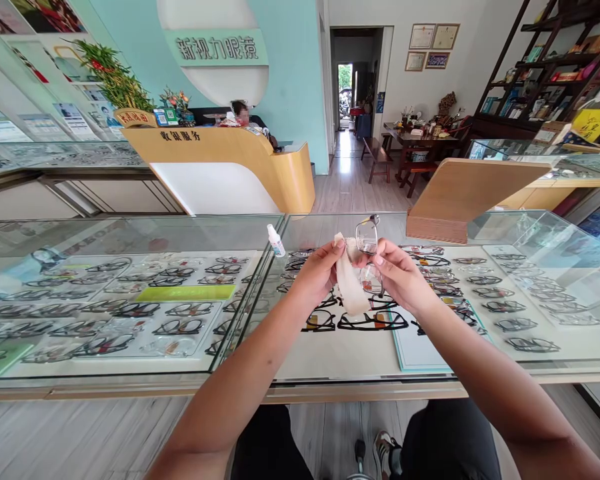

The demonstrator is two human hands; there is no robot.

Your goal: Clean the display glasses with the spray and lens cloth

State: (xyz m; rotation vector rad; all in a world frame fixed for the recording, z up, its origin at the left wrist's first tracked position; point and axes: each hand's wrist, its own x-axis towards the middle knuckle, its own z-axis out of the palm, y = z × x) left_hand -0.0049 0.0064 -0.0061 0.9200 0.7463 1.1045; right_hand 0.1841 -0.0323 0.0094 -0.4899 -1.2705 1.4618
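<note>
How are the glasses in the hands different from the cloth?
The held glasses look stiff, with clear lenses; the cloth looks soft and whitish. The glasses are turned on end; the cloth droops from the left hand. Both are above the glass counter.

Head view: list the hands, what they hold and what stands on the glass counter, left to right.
Spray bottle → left hand → white cloth → glasses → right hand → wooden stand.

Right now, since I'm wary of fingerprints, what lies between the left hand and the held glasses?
In the head view, a pale cloth hangs between the left hand and the glasses.
</note>
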